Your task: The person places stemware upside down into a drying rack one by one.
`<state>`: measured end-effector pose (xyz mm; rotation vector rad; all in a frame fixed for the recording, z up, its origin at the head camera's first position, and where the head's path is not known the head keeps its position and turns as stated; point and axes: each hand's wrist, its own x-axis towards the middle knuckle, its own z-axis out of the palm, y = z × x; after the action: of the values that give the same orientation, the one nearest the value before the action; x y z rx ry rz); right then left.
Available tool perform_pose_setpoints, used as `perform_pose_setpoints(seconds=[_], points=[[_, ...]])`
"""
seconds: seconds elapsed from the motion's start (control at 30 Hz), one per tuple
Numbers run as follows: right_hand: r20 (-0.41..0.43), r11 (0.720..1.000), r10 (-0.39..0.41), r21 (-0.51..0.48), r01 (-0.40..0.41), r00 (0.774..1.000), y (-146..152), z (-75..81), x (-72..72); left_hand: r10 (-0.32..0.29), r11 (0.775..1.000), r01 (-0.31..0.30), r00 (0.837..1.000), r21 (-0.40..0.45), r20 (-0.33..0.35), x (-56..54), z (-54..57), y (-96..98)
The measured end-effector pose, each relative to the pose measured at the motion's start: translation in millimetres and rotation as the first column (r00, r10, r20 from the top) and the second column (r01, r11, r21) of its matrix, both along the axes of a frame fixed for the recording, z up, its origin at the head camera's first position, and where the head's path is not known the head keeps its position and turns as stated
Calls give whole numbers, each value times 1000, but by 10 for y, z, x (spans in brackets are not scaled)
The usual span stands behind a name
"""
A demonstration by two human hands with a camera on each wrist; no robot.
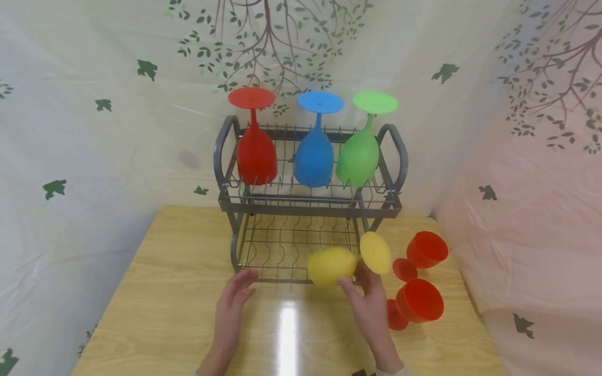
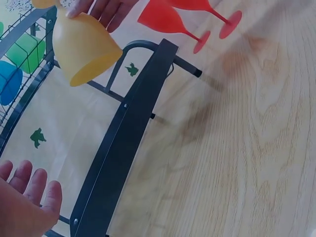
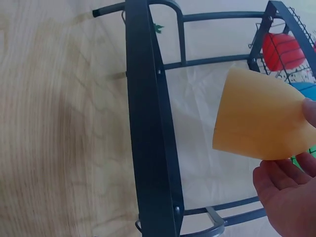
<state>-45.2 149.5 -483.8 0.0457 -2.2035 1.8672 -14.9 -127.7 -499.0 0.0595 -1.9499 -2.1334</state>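
My right hand [image 1: 370, 309] grips a yellow plastic wine glass [image 1: 331, 266] around the bowl near the stem, thumb on one side and fingers on the other. The glass lies sideways in the air at the front of the dish rack's lower tier [image 1: 277, 243], its foot to the right. In the right wrist view its bowl [image 3: 261, 116] has its mouth turned away from the palm. My left hand [image 1: 229, 304] holds nothing, fingers relaxed beside the rack's front left corner; the left wrist view shows its fingertips [image 2: 52, 197].
On the two-tier rack's upper level stand a red glass [image 1: 256, 156], a blue glass [image 1: 314, 159] and a green glass [image 1: 358, 159], all upside down. Two more red glasses [image 1: 427, 249] [image 1: 420, 300] lie on their sides on the wooden table [image 1: 155, 308], right of my right hand. A patterned curtain [image 1: 117, 146] hangs behind.
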Motion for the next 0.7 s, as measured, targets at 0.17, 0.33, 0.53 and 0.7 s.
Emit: perform_pose_setpoints(seconds=[0.17,0.33,0.53,0.7], points=[[-1,999,-18,28,18,1000,55,18,-76,24,999,-23,999,-45,21,4,-3,-36],[-21,998,-29,58,31,999,110,14,-175,54,992,-51,998,-117,24,1,0,-73],[-50,997,-18,72,21,999,153,-1,-278,49,989,-48,999,-137,4,17,-28,-120],[-47,994,-13,110,18,999,170,-39,-371,25,987,-23,1000,-162,7,56,-61,-141]])
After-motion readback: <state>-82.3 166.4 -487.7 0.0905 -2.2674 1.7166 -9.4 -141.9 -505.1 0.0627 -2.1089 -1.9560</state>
